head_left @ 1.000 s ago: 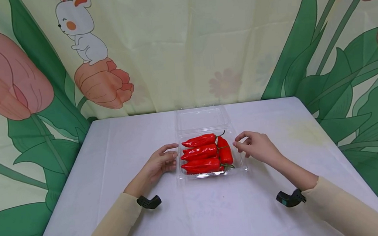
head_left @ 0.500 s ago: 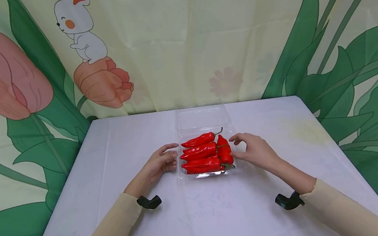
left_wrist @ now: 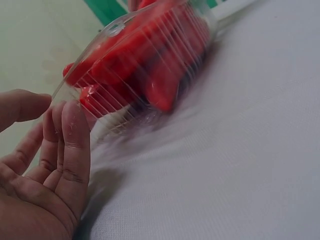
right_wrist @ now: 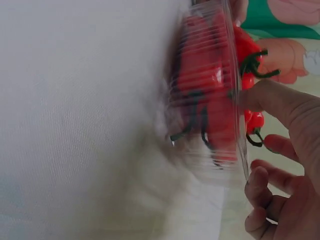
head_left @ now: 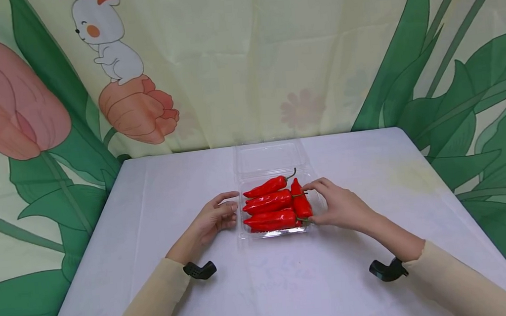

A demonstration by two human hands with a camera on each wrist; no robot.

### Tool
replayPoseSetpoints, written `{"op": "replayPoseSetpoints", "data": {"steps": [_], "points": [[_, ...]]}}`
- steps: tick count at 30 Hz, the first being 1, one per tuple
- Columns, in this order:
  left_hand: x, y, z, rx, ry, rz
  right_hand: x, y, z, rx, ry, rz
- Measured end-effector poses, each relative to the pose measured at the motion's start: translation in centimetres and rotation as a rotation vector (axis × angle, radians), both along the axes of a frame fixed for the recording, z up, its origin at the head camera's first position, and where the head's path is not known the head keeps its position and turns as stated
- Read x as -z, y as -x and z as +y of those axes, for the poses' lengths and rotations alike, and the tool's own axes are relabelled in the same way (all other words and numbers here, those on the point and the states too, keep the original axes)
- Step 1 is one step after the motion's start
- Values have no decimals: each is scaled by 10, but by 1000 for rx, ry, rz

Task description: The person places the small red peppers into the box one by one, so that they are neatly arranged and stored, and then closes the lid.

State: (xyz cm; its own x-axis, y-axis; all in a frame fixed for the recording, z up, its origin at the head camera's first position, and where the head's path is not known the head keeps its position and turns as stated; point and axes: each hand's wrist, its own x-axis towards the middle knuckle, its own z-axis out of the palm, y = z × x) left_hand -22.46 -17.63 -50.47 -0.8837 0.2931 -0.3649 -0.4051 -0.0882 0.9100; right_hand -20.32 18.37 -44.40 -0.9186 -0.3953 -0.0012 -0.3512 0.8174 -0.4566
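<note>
A clear plastic clamshell box [head_left: 244,235] holds several glossy red peppers [head_left: 269,202] with green stems. Most lie crosswise; one pepper [head_left: 302,204] stands lengthwise along the right side. My left hand [head_left: 215,218] pinches the box's left rim between thumb and fingers, seen closely in the left wrist view with the hand [left_wrist: 52,170] at the rim. Over the right rim, my right hand [head_left: 341,203] has its index finger and thumb spread against the lengthwise pepper. In the right wrist view, the thumb of that hand [right_wrist: 300,150] crosses the rim; the box is blurred.
The box's open lid [head_left: 271,157] lies back toward the table's far edge. A white cloth covers the table [head_left: 272,285]. Behind hangs a printed curtain [head_left: 237,70]. A black wrist camera [head_left: 200,270] sits on each forearm.
My right hand has moved left from beside the box onto the lengthwise pepper. The rearmost pepper's stem has shifted left and tilted farther back. My left hand stays at the left rim.
</note>
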Motion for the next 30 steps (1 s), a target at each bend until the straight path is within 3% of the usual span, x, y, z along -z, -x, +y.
{"op": "replayPoseSetpoints", "data": {"steps": [9,19,30], "points": [[-1,-1,1,-8,-2,-4,-1,-3,5,-7,30,-7],[-2,-1,3,10,-4,-3,-2,-1,2,94,39,-15],[-1,-2,2,9,-14,3,10,-1,-4,128,54,26]]}}
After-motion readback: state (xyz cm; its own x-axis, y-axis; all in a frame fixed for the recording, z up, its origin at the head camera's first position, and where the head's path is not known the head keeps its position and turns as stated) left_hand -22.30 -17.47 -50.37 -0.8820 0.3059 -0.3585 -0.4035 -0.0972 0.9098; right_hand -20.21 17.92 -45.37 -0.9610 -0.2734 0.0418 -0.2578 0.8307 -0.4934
